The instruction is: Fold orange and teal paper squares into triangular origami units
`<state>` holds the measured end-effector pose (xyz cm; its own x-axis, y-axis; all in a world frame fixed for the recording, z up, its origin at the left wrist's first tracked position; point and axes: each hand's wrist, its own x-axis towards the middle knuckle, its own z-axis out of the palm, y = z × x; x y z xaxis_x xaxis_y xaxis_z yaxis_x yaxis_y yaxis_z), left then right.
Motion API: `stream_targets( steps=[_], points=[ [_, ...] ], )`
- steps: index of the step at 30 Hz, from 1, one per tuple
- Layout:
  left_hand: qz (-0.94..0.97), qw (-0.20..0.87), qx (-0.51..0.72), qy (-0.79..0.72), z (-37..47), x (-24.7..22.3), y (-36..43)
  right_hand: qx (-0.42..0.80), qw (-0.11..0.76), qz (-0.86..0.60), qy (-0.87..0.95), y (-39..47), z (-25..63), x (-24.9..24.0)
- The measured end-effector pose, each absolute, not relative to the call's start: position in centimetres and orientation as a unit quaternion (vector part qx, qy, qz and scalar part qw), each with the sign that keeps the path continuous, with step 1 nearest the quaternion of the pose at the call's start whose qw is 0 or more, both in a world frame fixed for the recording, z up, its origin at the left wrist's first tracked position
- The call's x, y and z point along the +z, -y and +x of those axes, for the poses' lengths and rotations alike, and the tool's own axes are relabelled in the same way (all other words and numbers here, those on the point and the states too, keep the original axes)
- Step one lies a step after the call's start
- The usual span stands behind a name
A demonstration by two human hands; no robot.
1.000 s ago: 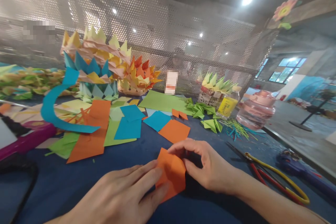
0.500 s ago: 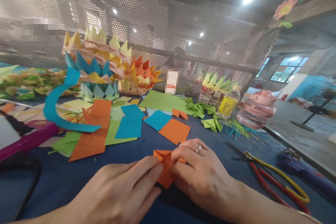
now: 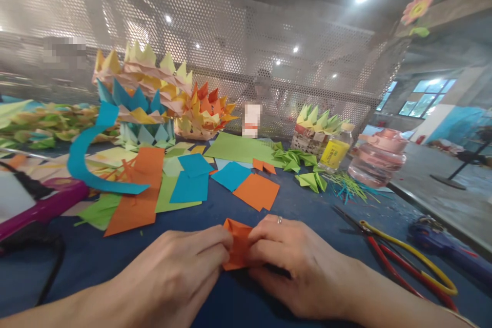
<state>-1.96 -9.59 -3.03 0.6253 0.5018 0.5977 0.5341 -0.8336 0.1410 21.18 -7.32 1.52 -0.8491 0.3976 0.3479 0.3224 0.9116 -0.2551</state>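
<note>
A small folded piece of orange paper (image 3: 239, 247) is held between my two hands, just above the blue tabletop (image 3: 207, 307). My left hand (image 3: 172, 266) pinches its left edge. On the other side my right hand (image 3: 295, 261), with a ring on one finger, grips the right edge, its fingertips covering part of the paper. Beyond the hands lie a flat orange square (image 3: 257, 192) and a blue square (image 3: 230, 176) touching it. Two small orange folded pieces (image 3: 263, 166) sit behind these.
Scissors (image 3: 407, 256) and a blue tool (image 3: 446, 246) lie right; a magenta tool (image 3: 49, 200) lies left. Paper crowns (image 3: 146, 97), a yellow-labelled bottle (image 3: 336, 148) and a pink bottle (image 3: 378, 159) stand behind. A curled blue strip (image 3: 82, 159) rests on paper sheets. A mesh screen (image 3: 215, 25) rises beyond.
The orange paper has gone from a pointed shape with its tip toward me to a straighter-edged one. My right hand's fingers have shifted down and flattened along its right side.
</note>
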Motion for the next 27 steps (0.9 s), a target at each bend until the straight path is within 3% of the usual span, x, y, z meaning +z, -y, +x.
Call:
stream_targets(
  steps=[4, 8, 27],
  points=[
    [-0.881, -0.152, -0.326, 0.307, -2.1, -2.2, 8.9, 0.135, 0.188, -0.163, 0.959, 7.1, 21.4, 1.9],
    [-0.86, -0.255, -0.324, 0.301, -1.9, -1.3, 8.3, 0.16, 0.176, -0.157, 0.959, 6.8, 21.8, 2.2],
    [-0.814, -0.353, -0.323, 0.329, -2.0, -0.9, 7.9, 0.211, 0.176, -0.138, 0.952, 7.3, 21.4, 2.9]
  ],
)
